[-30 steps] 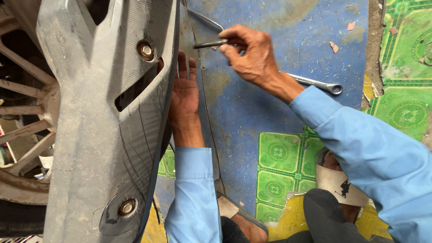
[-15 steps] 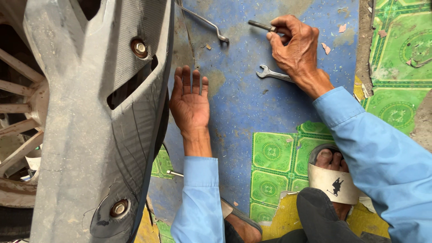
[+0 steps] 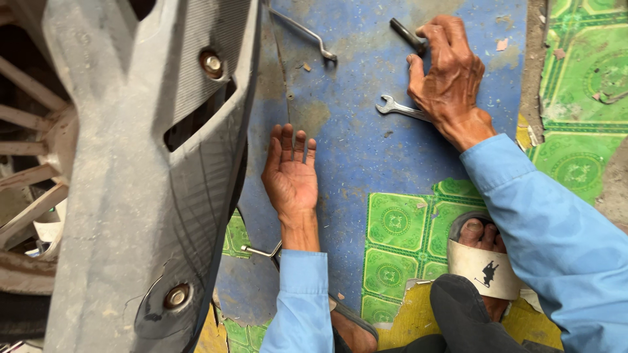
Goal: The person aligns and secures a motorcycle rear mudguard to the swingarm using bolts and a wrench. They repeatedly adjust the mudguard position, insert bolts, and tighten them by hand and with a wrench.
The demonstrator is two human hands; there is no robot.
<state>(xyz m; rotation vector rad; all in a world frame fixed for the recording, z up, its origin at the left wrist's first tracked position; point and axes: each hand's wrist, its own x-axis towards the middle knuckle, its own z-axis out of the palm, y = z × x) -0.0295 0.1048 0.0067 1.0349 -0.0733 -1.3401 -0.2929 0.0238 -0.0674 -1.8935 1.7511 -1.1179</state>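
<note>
Blue worn flooring (image 3: 366, 150) is now carrying the dark short tool (image 3: 407, 34), which the right hand (image 3: 448, 72) is setting down, fingers loosening over it; a second ago it was lifted. The left hand (image 3: 290, 173) is lying open, palm up, beside the grey panel (image 3: 131, 196), above the spanner (image 3: 399, 108).

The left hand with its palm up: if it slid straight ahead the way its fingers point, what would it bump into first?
Probably nothing soon. The left hand points up the bare blue floor. The bent wrench lies farther ahead, slightly to one side, so it might be met first, though depth is hard to judge.
</note>
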